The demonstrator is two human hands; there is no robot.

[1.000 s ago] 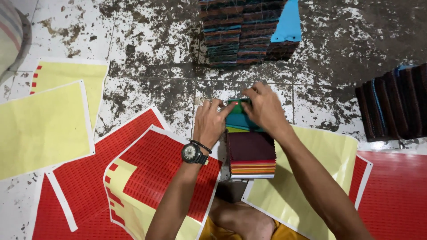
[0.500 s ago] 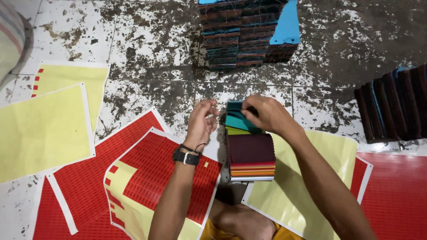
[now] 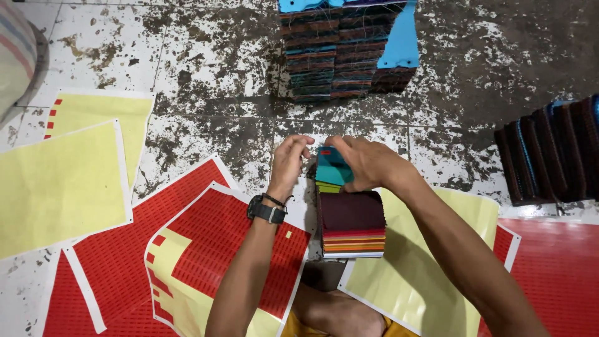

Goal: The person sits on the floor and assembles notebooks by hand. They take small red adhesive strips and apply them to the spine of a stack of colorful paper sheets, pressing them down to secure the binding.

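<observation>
A stack of fabric swatches (image 3: 352, 224), maroon on top with orange and red edges below, lies on the floor in front of me. My right hand (image 3: 368, 162) presses and grips the teal swatches (image 3: 331, 170) at the stack's far end. My left hand (image 3: 288, 163), with a black wristwatch on the wrist, hovers just left of that end, fingers pinched together near the teal corner. Whether something small is between those fingers I cannot tell.
Red sticker sheets (image 3: 212, 243) and yellow backing sheets (image 3: 59, 181) lie spread on the stained tile floor (image 3: 212, 93). A tall pile of swatch bundles (image 3: 343, 50) stands beyond my hands. A dark row of swatch books (image 3: 552, 150) sits at the right. A striped sack (image 3: 15, 56) shows at the upper left.
My left hand has drawn back a little to the left from the stack's far end. My right hand stays on the teal swatches, now more exposed.
</observation>
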